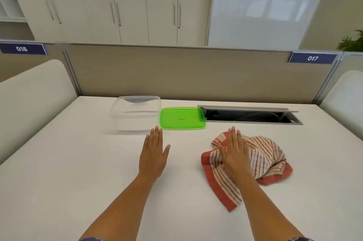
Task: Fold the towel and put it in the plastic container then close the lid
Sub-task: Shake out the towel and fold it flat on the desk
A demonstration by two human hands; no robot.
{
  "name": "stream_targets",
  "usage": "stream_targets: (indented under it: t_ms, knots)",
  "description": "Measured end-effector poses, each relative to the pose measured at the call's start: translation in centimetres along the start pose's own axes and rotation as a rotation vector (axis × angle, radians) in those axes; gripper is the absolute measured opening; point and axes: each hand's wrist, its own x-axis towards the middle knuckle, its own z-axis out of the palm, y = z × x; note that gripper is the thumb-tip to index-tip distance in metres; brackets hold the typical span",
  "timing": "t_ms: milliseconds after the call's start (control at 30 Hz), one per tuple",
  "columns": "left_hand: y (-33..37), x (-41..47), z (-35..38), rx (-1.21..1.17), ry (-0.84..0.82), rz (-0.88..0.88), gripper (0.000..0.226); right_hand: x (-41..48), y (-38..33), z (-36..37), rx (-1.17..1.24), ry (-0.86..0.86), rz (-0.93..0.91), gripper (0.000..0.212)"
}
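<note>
A red-and-cream striped towel point(263, 160) lies crumpled on the white table, right of centre. My right hand point(234, 152) rests flat on its left part, palm down, fingers straight and holding nothing. My left hand point(154, 152) lies flat on the bare table, fingers straight, just in front of the clear plastic container point(135, 115). The container stands empty and uncovered at the back left. Its green lid point(182, 118) lies flat on the table beside it, on its right.
An open cable slot point(251, 116) is cut into the table point(68, 172) at the back right, touching the lid's right corner. A beige partition wall point(186, 73) closes the far edge. White rounded side panels stand at left and right.
</note>
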Motion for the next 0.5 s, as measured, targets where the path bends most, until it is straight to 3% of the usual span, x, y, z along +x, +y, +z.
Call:
stream_targets:
  t_ms: [267,500]
  knots:
    - [0.3,-2.6,1.5,-0.070,-0.130,-0.040,0.071,-3.0,0.0,2.4,0.032,-0.142,0.090,0.073]
    - [-0.1,-3.4,2.6,-0.093,-0.208,-0.049,0.072,-3.3,0.5,3.8,0.019,-0.065,0.070,0.087]
